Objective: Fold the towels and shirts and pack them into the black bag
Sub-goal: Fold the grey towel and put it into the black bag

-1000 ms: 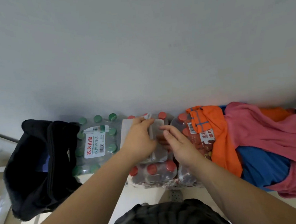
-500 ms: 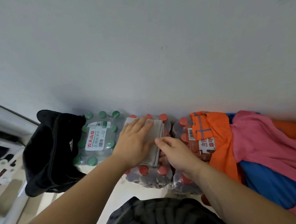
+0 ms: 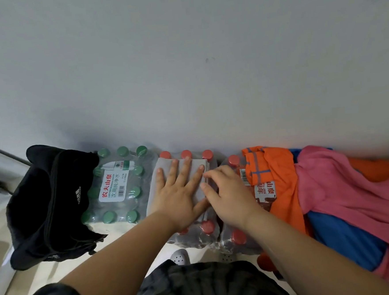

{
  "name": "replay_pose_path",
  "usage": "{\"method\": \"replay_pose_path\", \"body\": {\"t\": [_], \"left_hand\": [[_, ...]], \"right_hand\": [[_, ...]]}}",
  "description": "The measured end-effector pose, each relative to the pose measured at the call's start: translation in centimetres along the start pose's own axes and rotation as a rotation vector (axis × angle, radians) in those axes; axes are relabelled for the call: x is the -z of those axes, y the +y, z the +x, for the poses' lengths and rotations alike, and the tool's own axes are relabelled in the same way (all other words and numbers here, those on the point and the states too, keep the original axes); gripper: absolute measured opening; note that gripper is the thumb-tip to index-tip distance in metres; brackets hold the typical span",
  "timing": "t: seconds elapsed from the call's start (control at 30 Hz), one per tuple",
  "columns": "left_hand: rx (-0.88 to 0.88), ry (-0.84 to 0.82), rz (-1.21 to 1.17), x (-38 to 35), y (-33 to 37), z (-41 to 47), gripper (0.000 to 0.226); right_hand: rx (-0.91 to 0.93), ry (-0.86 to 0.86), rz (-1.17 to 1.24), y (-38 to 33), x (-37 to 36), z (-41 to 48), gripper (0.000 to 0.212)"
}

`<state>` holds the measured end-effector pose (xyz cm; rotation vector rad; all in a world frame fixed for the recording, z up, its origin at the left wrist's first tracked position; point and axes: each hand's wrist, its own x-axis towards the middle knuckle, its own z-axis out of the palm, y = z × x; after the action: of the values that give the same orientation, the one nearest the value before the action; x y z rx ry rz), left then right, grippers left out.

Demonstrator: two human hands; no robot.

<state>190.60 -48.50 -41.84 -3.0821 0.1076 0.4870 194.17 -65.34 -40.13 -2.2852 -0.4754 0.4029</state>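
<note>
Left hand (image 3: 180,194) lies flat, fingers straight and spread, palm pressing the folded grey towel (image 3: 155,189); nothing gripped. Right hand (image 3: 229,195) sits at the towel's right edge with fingers curled, thumb and forefinger touching the layers; pinch or mere touch, cannot tell. Towel rests on the red-capped bottle pack (image 3: 207,227) by the wall, not yet in the black bag (image 3: 43,204), which slumps well to the left past the green-capped bottle pack (image 3: 115,187). Risks, as judged: the surface under the towel is lumpy caps and slick wrap, so the fold could slide or skew once the palm lifts. A one-edge lift would likely let the layers fan open; both sides need support. Bag mouth looks collapsed and its opening is not clearly visible, so the towel may catch on the rim and come undone. The carry path crosses the green caps, where a trailing corner could snag. Orange shirt (image 3: 280,164), pink garment (image 3: 342,194) and blue garment (image 3: 342,233) lie heaped unfolded near the right hand; loose cloth could get swept along.
</note>
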Motion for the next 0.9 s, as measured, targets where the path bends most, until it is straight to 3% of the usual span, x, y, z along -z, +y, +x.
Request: {"method": "replay_pose_path", "body": {"t": [0.13,0.27,0.4,0.57,0.67,0.77,0.9], "left_hand": [[-0.049,0.174,-0.338,0.7,-1.9,-0.7,0.067],[0.141,0.364,-0.574,1.6,-5.3,-3.3,0.067],[0.260,0.156,-0.714,2.4,-7.5,-4.6,0.082],[0.238,-0.041,-0.702,1.7,-8.1,-4.0,0.098],[0.261,-0.021,-0.789,1.6,-8.5,-3.3,0.094],[0.309,0.056,-1.023,2.3,-9.1,-2.1,0.073],[0.245,0.067,-1.067,3.0,-10.0,-0.1,0.067]], "right_hand": [[0.124,0.029,-0.188,-0.4,0.1,1.4,0.041],[0.189,-0.113,-0.377,-0.7,-0.1,3.3,0.058],[0.169,-0.259,-0.450,-0.3,-0.2,4.7,0.056],[0.051,-0.213,-0.393,-0.7,-0.1,3.3,0.054],[0.010,-0.152,-0.407,-0.9,-0.4,1.2,0.055],[-0.085,-0.123,-0.271,-1.2,-1.1,-1.4,0.053],[-0.149,-0.248,-0.238,-2.2,-0.8,-3.7,0.051]]}}
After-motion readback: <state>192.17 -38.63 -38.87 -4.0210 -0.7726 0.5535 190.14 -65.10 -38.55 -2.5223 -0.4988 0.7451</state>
